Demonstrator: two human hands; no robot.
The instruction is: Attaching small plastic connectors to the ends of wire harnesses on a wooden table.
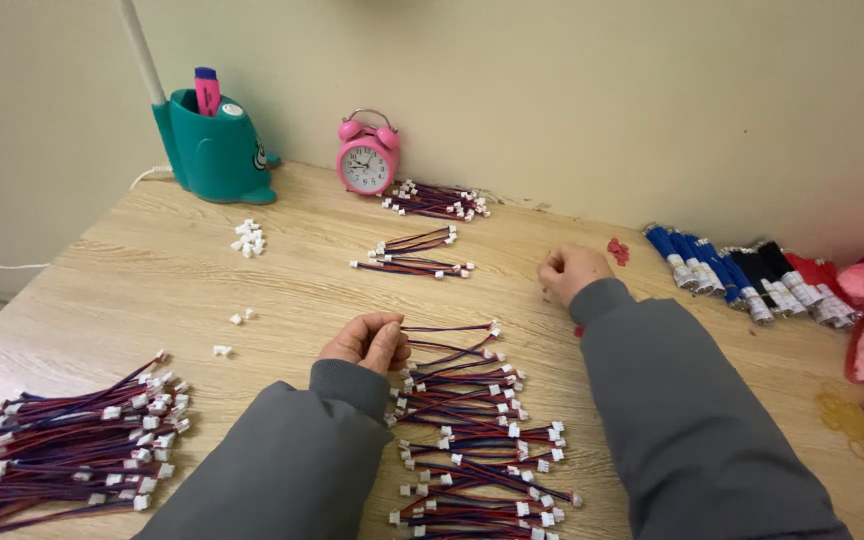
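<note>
Pinching the near ends of a few red-and-blue wire leads (447,335) between thumb and curled fingers, my left hand (367,342) sat at the top of the long row of leads (477,440) laid out across the wooden table (182,280) in front of me, each with a small white plug at its end; holding them there seemed to keep the plugs lined up on the right side. My right hand (570,272) was closed into a loose fist farther out on the table, near some small red pieces (618,250), but I could not tell whether it gripped anything. A bigger heap of the same leads (72,440) lay by my left elbow, and two smaller bunches (414,252) lay toward the pink alarm clock (368,155). Loose white connectors (248,238) were scattered near the teal pen holder (214,150). Blue, black and red bundles (742,270) were lined up along the wall to my right, out of the way.
</note>
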